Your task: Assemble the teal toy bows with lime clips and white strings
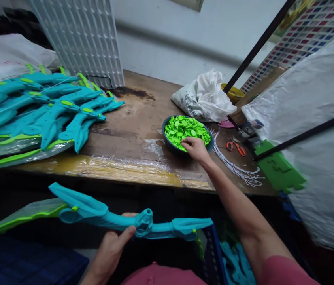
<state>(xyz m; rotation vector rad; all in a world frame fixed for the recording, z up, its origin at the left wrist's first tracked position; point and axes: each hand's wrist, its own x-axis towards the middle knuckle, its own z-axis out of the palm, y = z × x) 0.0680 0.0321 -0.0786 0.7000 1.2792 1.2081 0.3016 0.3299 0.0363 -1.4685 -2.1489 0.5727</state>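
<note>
My left hand grips a long teal plastic toy piece with a clear green-edged blade, held level over my lap below the table edge. My right hand reaches forward into a dark bowl heaped with small bright green plastic discs. Its fingers are curled among the discs at the bowl's near rim; whether they pinch one is hidden.
A pile of finished teal toy pieces covers the table's left. White strings, orange scissors, a green plastic part and a white bag lie right of the bowl. A white grid panel leans behind. A blue crate stands by my knees.
</note>
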